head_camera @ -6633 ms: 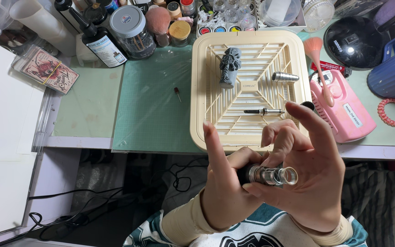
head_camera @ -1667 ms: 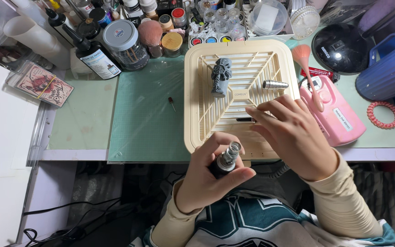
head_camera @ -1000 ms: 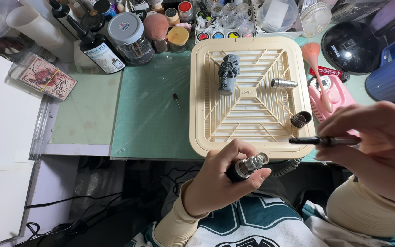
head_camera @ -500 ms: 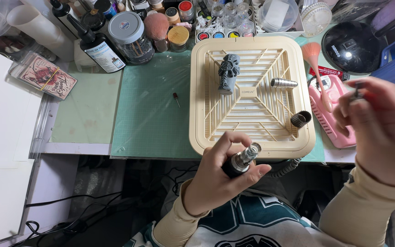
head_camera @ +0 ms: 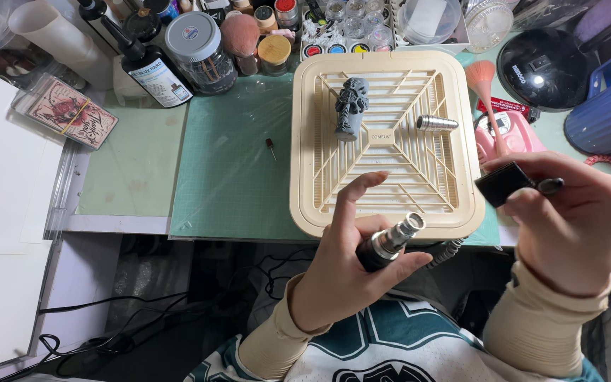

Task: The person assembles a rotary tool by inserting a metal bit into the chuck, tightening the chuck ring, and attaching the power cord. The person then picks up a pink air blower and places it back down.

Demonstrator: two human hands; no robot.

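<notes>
In the lower middle of the head view, the left hand point(head_camera: 351, 265) wraps a black rotary handpiece point(head_camera: 388, 242), its silver chuck pointing up and to the right, with the forefinger raised clear of it. Its coiled cord point(head_camera: 449, 249) runs off toward the table edge. At the right of the frame, the right hand point(head_camera: 567, 216) pinches a small black piece point(head_camera: 503, 183) together with a thin metal part whose rounded end point(head_camera: 551, 186) pokes out past the fingertips. Both hands hover over open floor, in front of the cream slatted dust tray point(head_camera: 319, 141) rather than above it.

That position looks like the main risk: if the pinch loosens, the thin part would likely fall past the table edge into the cables below. On the tray, a silver sleeve point(head_camera: 436, 123) lies on its side and could roll if the tray is knocked; a grey figurine point(head_camera: 351, 107) lies toward the upper left of it. A loose small bit point(head_camera: 271, 146) on the green mat point(head_camera: 228, 170) could be brushed off by a sleeve.
</notes>
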